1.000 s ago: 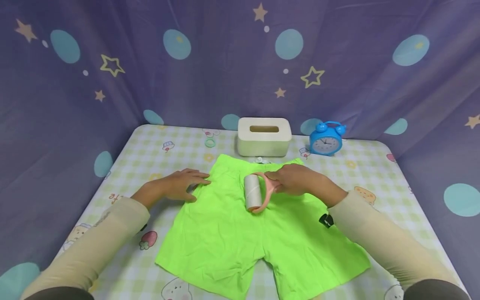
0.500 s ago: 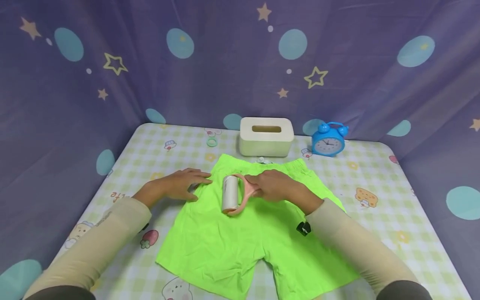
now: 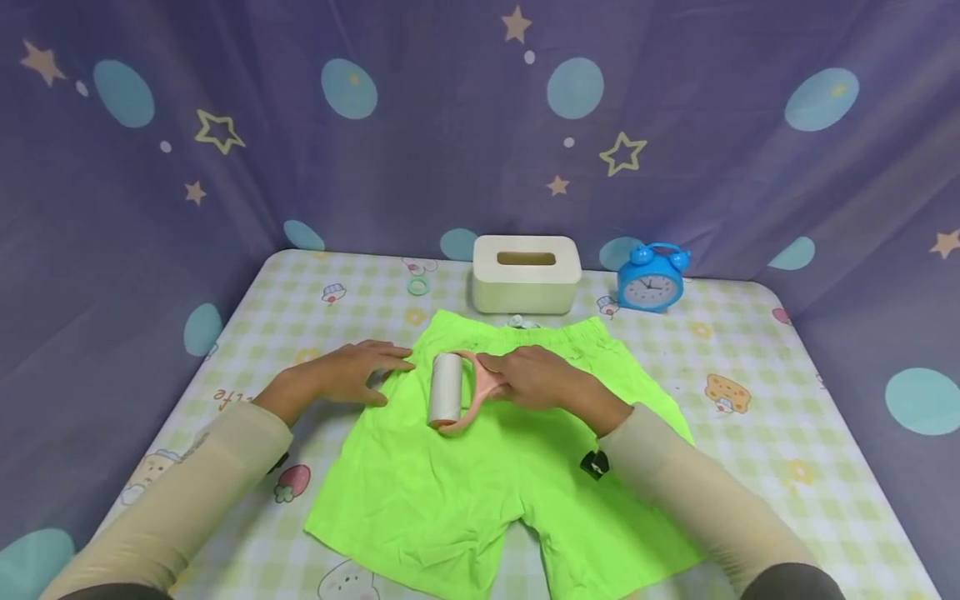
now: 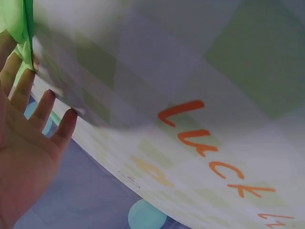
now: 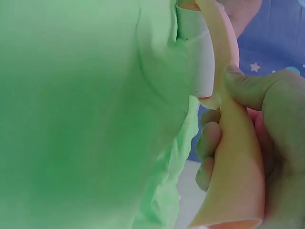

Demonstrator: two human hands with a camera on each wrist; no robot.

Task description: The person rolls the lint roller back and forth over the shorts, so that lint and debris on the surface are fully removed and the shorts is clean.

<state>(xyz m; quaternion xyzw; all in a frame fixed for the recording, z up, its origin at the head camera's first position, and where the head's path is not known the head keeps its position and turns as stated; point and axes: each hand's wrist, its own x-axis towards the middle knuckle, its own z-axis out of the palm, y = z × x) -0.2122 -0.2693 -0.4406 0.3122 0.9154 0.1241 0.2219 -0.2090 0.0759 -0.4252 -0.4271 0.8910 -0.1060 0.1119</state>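
Note:
Bright green shorts lie spread on the table, waistband at the far side. My right hand grips the pink handle of a lint roller, whose white roll rests on the upper left part of the shorts. In the right wrist view the fingers curl round the handle, the thumb lies along its neck, and the roll meets the fabric. With fingers spread, my left hand rests at the left edge of the shorts near the waistband. The left wrist view shows its fingertips at the green cloth and tabletop.
Behind the waistband stands a tissue box with a white lid. A blue alarm clock is to its right, and a small green ring lies to its left. A checked cloth covers the table; a purple curtain hangs behind.
My right hand has moved the lint roller leftward across the shorts, from near the middle to the left side. The left hand has stayed at the shorts' edge.

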